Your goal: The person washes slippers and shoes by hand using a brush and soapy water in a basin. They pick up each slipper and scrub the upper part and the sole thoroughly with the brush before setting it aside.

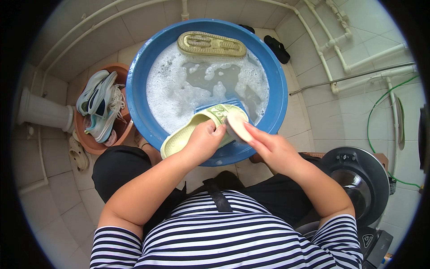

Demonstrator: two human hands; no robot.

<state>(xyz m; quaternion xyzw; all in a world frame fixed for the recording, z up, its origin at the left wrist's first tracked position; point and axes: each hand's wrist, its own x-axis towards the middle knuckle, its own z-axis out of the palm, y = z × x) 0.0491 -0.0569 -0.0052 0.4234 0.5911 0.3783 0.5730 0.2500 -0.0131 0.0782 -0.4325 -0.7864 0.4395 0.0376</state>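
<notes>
My left hand (206,138) grips a pale green slide sandal (183,136) by its strap, over the near rim of a blue plastic basin (139,101). In my right hand (273,148) is a scrubbing brush (239,127) with a pale back; its bristles are against the strap side of the sandal. Under the sandal, part of a blue ridged washboard (235,102) shows, the rest hidden. Foamy, greyish water (211,79) fills the basin. At the far side a second slide (211,44) floats or rests sole up.
Left of the basin, an orange-brown tub (126,129) holds several sneakers (97,94). A beige clog (78,153) lies near a white pedestal (45,109). Black slippers (277,48) lie behind the basin. At right are a dark round-lidded appliance (352,185), a green hose (369,121) and wall pipes (322,57).
</notes>
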